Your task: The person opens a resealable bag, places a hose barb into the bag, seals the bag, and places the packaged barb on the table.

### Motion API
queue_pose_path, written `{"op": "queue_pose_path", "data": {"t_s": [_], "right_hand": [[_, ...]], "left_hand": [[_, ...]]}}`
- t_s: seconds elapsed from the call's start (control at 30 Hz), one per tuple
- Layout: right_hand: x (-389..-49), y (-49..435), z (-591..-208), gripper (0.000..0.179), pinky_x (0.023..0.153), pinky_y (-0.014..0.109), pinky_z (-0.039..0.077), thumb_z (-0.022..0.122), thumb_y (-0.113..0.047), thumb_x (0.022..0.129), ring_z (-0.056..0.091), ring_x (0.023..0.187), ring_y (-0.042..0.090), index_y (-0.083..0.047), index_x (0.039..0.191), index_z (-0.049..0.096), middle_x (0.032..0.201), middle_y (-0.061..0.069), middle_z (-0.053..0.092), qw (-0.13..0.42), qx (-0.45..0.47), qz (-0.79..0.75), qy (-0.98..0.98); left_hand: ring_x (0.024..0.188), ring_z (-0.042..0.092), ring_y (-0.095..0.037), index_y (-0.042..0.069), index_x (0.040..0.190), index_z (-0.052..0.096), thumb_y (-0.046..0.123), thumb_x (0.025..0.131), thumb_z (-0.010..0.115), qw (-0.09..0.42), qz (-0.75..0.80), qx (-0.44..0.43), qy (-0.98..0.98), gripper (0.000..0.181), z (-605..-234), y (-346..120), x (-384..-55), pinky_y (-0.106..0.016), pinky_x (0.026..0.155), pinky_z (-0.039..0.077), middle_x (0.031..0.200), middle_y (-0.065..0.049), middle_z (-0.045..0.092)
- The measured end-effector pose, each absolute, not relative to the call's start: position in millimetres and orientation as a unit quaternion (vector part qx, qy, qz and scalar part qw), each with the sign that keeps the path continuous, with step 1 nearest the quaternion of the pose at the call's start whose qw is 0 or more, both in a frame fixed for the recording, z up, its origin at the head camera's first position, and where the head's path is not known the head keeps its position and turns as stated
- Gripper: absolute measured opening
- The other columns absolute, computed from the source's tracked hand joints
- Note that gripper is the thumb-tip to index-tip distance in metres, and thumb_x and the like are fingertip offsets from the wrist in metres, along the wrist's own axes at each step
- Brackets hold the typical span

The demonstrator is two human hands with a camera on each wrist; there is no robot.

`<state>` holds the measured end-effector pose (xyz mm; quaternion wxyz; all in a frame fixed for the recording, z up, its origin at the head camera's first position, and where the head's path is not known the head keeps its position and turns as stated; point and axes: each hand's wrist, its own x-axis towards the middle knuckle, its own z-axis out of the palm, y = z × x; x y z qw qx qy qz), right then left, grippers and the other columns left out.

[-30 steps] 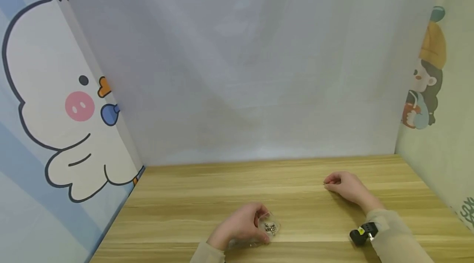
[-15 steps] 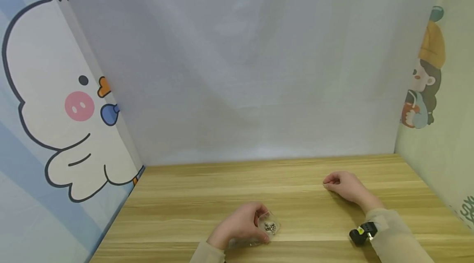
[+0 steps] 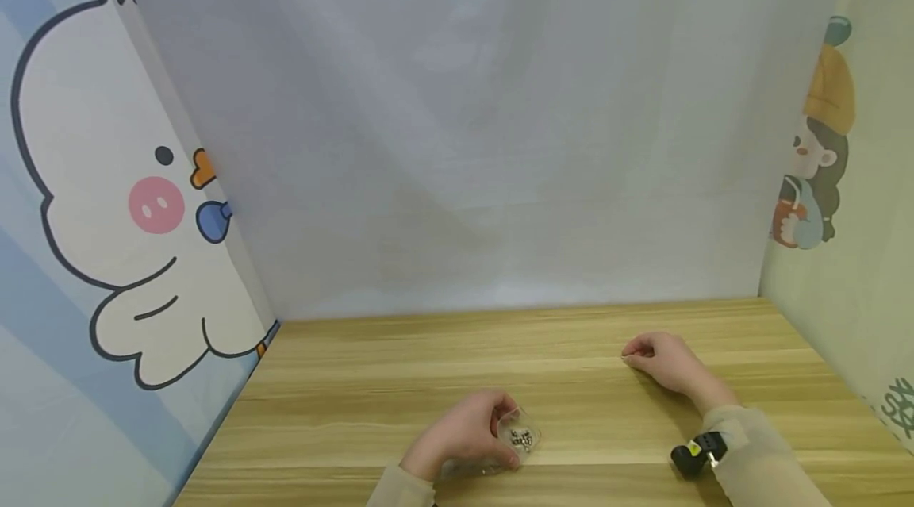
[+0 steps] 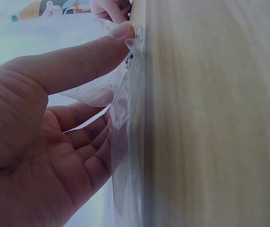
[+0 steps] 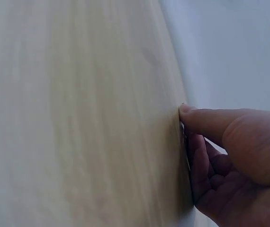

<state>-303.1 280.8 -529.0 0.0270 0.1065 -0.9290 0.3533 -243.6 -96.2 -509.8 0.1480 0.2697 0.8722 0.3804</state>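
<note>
On the near middle of the wooden table, my left hand [image 3: 464,432] grips a clear plastic bag [image 3: 507,420] between thumb and fingers. Its mouth is spread, and several small shiny metal pieces [image 3: 523,438] lie inside. In the left wrist view the thumb presses the film of the bag [image 4: 125,123] low over the tabletop. Farther back on the right, my right hand [image 3: 664,360] is down at the table with thumb and forefinger pinched together. A tiny piece [image 5: 182,104] shows at the thumb tip in the right wrist view; its kind cannot be made out.
The wood-grain table [image 3: 357,380] reaches back to a pale hanging sheet [image 3: 464,134]. Printed side panels stand left and right, one with a cartoon duck [image 3: 86,134]. A small black device [image 3: 700,451] is fixed at my right sleeve.
Both hands stay almost in place; the left keeps its grip on the bag. The view has shifted very slightly.
</note>
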Motion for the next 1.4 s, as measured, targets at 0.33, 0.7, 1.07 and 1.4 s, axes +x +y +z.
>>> {"op": "queue_pose_path", "data": {"t_s": [0.33, 0.7, 1.07, 1.4], "right_hand": [[-284.5, 255.9, -528.4, 0.019, 0.081, 0.037, 0.054, 0.074, -0.019, 0.102, 0.066, 0.095, 0.020, -0.003, 0.113, 0.077, 0.105, 0.006, 0.075, -0.013, 0.101, 0.431, -0.897], [-263.9, 200.8, -519.4, 0.017, 0.074, 0.026, 0.050, 0.076, -0.020, 0.101, 0.063, 0.085, 0.012, -0.005, 0.108, 0.079, 0.097, 0.001, 0.075, -0.080, 0.213, 0.463, -0.857], [-247.8, 165.8, -513.2, 0.012, 0.075, 0.025, 0.053, 0.076, -0.013, 0.098, 0.067, 0.084, 0.008, -0.005, 0.106, 0.080, 0.097, 0.001, 0.078, -0.093, 0.266, 0.483, -0.829], [-240.6, 152.5, -516.1, 0.009, 0.067, 0.025, 0.055, 0.077, -0.007, 0.095, 0.066, 0.077, 0.008, -0.002, 0.102, 0.080, 0.093, 0.002, 0.078, -0.089, 0.276, 0.492, -0.821]], "left_hand": [[0.077, 0.055, -0.007, 0.007, 0.118, 0.070, 0.005, 0.071, 0.099, 0.152, 0.383, 0.266, 0.871, 0.055, -510.1, -94.9, -243.3, -0.024, 0.072, 0.050, 0.095, 0.005, 0.063], [0.076, 0.055, -0.007, 0.007, 0.117, 0.070, 0.005, 0.071, 0.099, 0.157, 0.393, 0.263, 0.867, 0.055, -511.8, -95.8, -243.1, -0.024, 0.070, 0.049, 0.092, 0.004, 0.063], [0.073, 0.055, -0.006, 0.007, 0.116, 0.070, 0.003, 0.070, 0.099, 0.151, 0.394, 0.267, 0.866, 0.054, -509.4, -95.7, -243.7, -0.024, 0.068, 0.049, 0.089, 0.003, 0.062], [0.072, 0.055, -0.006, 0.007, 0.115, 0.070, 0.003, 0.070, 0.099, 0.152, 0.392, 0.269, 0.866, 0.054, -511.0, -95.1, -245.1, -0.024, 0.067, 0.049, 0.087, 0.004, 0.063]]}}
